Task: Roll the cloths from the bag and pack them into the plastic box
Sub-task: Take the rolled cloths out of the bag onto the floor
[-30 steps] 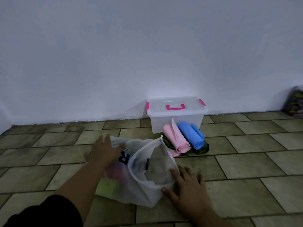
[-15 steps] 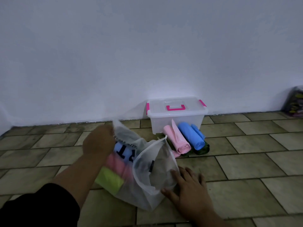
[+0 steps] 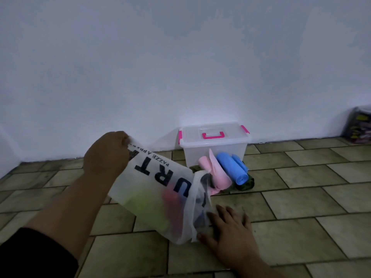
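A: Setting, largest first. Tiled floor (image 3: 301, 227), with the translucent printed bag (image 3: 160, 189) lying on it near the camera.

B: Position of the bag?

A: Tilted. The closed end is raised at the left and the mouth sits low on the floor at the right. The plastic box (image 3: 192, 155) stands against the wall behind it, pink-handled lid on.

B: Hands?

A: The left hand (image 3: 106, 155) has its fingers curled and clamped on the raised end of the bag. The right hand (image 3: 230, 229) lies flat on the floor at the mouth, fingers straight and spread, touching the bag's edge.

B: Finished work?

A: Three rolls lean against the box front: a pink roll (image 3: 218, 175), a blue roll (image 3: 232, 167) and a dark green roll (image 3: 246, 184) beneath them. None is inside the box.

B: Unrolled cloths?

A: A yellow-green cloth (image 3: 144, 205) and a red cloth (image 3: 172, 199) show through the bag's side.

B: Step in hand?

A: Judged to be tipping cloths out of the bag. The next move calls for a steeper tilt or a reach into the mouth, then flat floor to roll on. The lid must come off before packing.
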Available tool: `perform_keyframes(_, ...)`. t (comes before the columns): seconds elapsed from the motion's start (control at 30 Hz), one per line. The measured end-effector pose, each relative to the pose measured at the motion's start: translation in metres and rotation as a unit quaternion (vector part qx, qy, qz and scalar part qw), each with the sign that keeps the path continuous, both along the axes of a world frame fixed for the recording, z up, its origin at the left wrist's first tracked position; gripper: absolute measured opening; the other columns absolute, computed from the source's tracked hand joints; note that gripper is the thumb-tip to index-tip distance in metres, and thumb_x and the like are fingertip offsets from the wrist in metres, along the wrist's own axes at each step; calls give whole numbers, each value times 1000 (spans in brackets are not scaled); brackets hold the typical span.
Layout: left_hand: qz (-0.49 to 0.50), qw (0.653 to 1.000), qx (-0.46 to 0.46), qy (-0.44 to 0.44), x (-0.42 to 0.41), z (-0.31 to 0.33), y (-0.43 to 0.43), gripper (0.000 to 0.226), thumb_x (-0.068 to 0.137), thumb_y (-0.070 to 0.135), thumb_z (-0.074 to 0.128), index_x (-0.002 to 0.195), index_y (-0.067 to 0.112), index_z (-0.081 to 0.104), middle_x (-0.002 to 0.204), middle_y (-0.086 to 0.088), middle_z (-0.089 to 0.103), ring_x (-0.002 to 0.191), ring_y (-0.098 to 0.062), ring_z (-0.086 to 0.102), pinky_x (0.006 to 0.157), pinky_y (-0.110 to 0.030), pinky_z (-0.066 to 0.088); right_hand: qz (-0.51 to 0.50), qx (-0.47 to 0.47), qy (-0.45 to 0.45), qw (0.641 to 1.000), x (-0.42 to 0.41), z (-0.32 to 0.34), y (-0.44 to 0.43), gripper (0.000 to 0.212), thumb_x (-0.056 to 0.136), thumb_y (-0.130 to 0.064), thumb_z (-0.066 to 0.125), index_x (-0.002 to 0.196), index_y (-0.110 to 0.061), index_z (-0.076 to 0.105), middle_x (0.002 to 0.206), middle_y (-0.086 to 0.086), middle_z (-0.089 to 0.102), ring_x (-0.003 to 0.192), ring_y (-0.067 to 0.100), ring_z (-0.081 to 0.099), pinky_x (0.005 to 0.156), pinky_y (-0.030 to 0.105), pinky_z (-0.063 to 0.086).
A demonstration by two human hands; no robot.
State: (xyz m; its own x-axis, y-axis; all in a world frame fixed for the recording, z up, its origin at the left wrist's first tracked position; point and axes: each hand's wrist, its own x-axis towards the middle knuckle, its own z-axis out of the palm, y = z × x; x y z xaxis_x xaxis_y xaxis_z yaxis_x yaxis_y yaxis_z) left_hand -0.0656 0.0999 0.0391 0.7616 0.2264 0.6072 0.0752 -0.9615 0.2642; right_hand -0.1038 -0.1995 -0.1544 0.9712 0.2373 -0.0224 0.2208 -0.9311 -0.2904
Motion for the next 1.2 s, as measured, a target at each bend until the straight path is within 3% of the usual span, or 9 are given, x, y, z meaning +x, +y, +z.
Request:
perform_keyframes(0.17,85,986,-56,133,3,-49,40,13,87,9,47,91,10,60,97,-17,64,82,-29,57,70,-35,45,-12,12,-15,1000,-1,-1,0,89,66,-90,9,142,-48,26,157,-13,20,146,11,6,112,55,-2)
perform_keyframes(0.33,195,942,-91,258,-2,-69,16,50,95,38,37,137,11,41,146,-14,37,131,-31,36,105,-48,31,-22,13,-22,999,1,-3,1,93,64,-92,4,141,-47,30,157,-14,21,145,10,9,112,55,-1)
perform_keyframes(0.43,17,979,-91,181,-6,-69,-35,73,92,63,23,150,20,13,159,-7,10,145,-26,10,112,-56,21,-24,13,-32,999,1,-4,2,100,59,-94,-2,141,-47,30,157,-15,21,145,10,9,112,55,-2)
perform_keyframes(0.53,-141,953,-29,266,-14,-81,-91,87,72,86,11,145,42,-7,159,7,-9,146,-23,-4,111,-62,13,-20,17,-30,999,1,-4,2,101,58,-95,-3,141,-47,29,157,-15,21,145,10,9,112,54,-2)
perform_keyframes(0.7,-98,935,7,340,-13,-119,-73,69,91,62,31,148,39,-1,160,2,4,146,-25,7,114,-57,16,-13,17,-23,999,-1,-1,0,91,65,-91,4,141,-48,29,157,-15,21,145,9,9,113,53,-2)
perform_keyframes(0.83,-127,927,-124,331,-14,-135,-38,55,99,48,29,148,41,7,158,-1,19,136,-22,34,107,-44,35,-19,39,-11,999,-4,5,-1,80,70,-85,12,140,-49,29,154,-16,26,144,7,13,114,50,0)
perform_keyframes(0.97,-126,933,-165,294,-15,-142,-43,54,100,44,30,148,40,8,157,-1,21,130,-21,42,98,-36,40,-50,143,-102,983,3,19,3,61,81,-72,36,133,-42,47,137,-12,47,126,8,41,108,39,30)
perform_keyframes(1.07,-119,939,-175,272,-13,-146,-58,56,99,44,31,149,38,7,158,-1,17,132,-21,39,101,-40,39,38,178,-162,970,18,40,23,50,82,-56,54,127,-34,54,125,-11,53,112,6,47,95,25,39)
perform_keyframes(1.2,-111,932,-202,279,-8,-150,-73,58,99,43,33,149,36,5,158,-4,13,132,-24,39,105,-46,39,141,74,-31,987,42,59,51,60,75,-40,71,129,-32,47,124,-6,51,108,10,46,90,24,38)
